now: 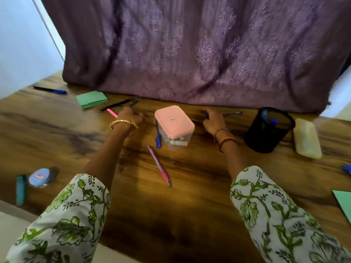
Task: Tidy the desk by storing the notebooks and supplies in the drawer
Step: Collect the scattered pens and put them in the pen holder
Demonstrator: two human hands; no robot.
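My left hand [131,116] is curled down on the wooden desk [190,186], closed over a pink pen [112,112] that sticks out to its left; a dark pen [135,101] pokes out past the fingers. My right hand [213,121] is closed on a purple pen [232,112], whose blue end shows at the fingertips. Between the hands stands a clear box with a pink lid [174,121]. A blue pen [158,138] lies against the box. A pink-purple pen [160,167] lies nearer to me. The picture is blurred.
A green sticky pad [92,99], a black pen [115,105] and a blue-capped pen [50,89] lie far left. A black mesh pen holder [269,130] and pale case [306,138] stand right. A round blue tin [40,177], teal item [20,188] and green notebook [343,204] sit near edges. A purple curtain [190,54] hangs behind.
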